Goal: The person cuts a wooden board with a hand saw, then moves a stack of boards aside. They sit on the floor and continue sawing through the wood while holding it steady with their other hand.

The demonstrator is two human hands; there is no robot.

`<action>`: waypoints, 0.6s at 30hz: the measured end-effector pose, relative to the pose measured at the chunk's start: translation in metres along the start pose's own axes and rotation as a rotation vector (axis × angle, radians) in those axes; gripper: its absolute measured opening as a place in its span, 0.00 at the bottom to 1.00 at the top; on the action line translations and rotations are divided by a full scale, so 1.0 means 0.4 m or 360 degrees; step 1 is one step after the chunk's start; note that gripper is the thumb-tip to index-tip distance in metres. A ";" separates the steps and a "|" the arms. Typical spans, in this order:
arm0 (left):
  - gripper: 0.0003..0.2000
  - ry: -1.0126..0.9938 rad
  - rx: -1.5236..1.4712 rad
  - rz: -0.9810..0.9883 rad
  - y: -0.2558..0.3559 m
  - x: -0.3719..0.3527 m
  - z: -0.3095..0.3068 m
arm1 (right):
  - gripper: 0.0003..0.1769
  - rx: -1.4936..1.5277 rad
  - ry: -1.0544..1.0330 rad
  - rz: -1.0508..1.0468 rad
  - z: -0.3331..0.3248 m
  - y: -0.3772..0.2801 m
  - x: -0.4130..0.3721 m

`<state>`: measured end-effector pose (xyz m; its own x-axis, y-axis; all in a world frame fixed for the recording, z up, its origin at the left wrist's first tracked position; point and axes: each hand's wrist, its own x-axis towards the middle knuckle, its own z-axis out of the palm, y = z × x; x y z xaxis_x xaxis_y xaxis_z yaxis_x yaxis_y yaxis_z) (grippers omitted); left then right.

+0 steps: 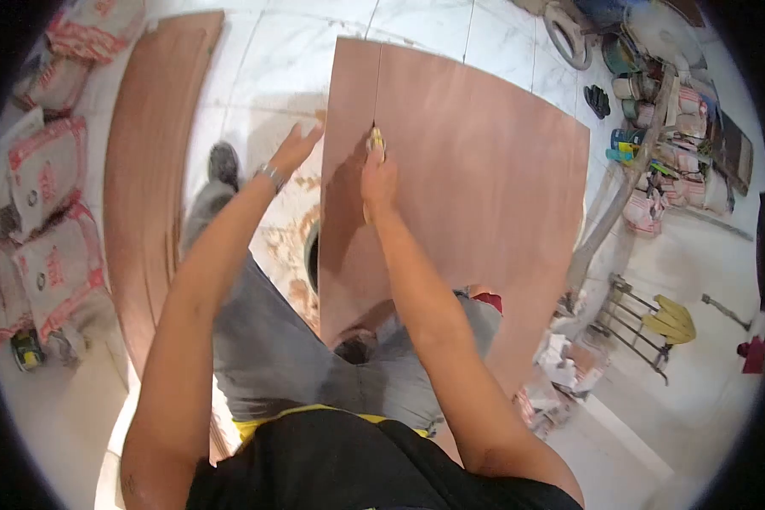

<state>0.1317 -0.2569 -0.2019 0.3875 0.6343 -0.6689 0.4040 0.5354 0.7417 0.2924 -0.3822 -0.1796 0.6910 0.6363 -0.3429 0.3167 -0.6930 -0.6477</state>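
A large reddish-brown wooden sheet [476, 170] lies in front of me, partly under my legs. A thin dark line runs from its far edge down to the tool in my right hand. My right hand [380, 183] is wrapped round a yellow cutter [376, 143], whose tip touches the sheet at the end of that line. My left hand [297, 146], with a watch on the wrist, is just off the sheet's left edge. Its fingers are apart and nothing shows in them.
Long brown boards [149, 170] lie at the left, with printed bags [49, 183] beyond them. Cans and bags [633, 140] stand at the far right. A metal rack [633, 327] and torn bags [561, 365] are on the right side of the tiled floor [272, 51].
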 end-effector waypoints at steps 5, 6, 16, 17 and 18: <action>0.37 0.0281 0.0195 0.0522 -0.070 0.155 0.131 | 0.25 0.0164 -0.0296 0.0017 -0.064 0.036 -0.047; 0.37 0.0351 0.0190 0.0483 -0.065 0.159 0.139 | 0.24 -0.0100 -0.0306 -0.0065 -0.105 0.066 -0.113; 0.36 0.0474 0.0081 0.0640 -0.058 0.192 0.151 | 0.26 -0.0218 -0.0193 -0.0057 -0.192 -0.014 -0.225; 0.36 0.0432 0.0120 0.0605 -0.063 0.178 0.149 | 0.27 -0.0116 -0.0138 -0.0138 -0.120 -0.003 -0.133; 0.36 0.0400 0.0153 0.0571 -0.047 0.163 0.142 | 0.26 0.0131 -0.0306 0.0141 -0.085 -0.039 -0.060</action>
<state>0.1963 -0.2574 -0.2623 0.3084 0.8926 -0.3289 0.3607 0.2102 0.9087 0.2929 -0.3982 -0.1383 0.5744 0.6328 -0.5192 0.2010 -0.7239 -0.6600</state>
